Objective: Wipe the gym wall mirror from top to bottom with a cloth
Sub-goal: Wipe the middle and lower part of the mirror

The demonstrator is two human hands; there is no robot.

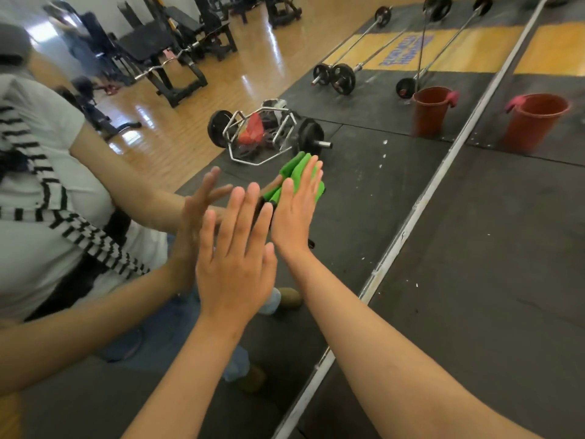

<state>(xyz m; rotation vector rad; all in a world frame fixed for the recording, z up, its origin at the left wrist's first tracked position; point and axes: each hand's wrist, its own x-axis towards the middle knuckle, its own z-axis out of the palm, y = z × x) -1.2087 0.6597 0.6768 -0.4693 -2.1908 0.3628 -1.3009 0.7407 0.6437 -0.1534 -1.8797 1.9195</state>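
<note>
**Sam:** Where is the cloth?

**Mia:** The green cloth (pixel 292 167) is lying flat on the mirror (pixel 364 185), near the middle. The right hand (pixel 292 217) is pressing it on the glass.

**Sam:** What are the fingers doing?

**Mia:** The right fingers are lying straight and close together on top of the cloth. They are not curling round it. The left hand (pixel 234 267) is resting just to the left, on the bare glass. Its fingers are straight and a little apart.

**Sam:** How is the cloth going to feel?

**Mia:** I am thinking soft and light. It is looking bunched up, with floppy bits sticking out past the fingertips. It is going to bend any way you push it.

**Sam:** And the mirror?

**Mia:** It is hard and smooth, so I am guessing the cloth is going to slide easily. Glass can break, so a steady push is looking better than a hard one.

**Sam:** Where should the hand be holding?

**Mia:** A flat palm over the middle of the cloth is looking best to me, so the cloth is not slipping out.

**Sam:** Is anything else sitting around?

**Mia:** A red bucket (pixel 535 128) is standing far off to the right on the mat, with a pink rag (pixel 514 104) hanging on its rim. A white strip (pixel 411 217) is running along the bottom of the mirror.
</note>
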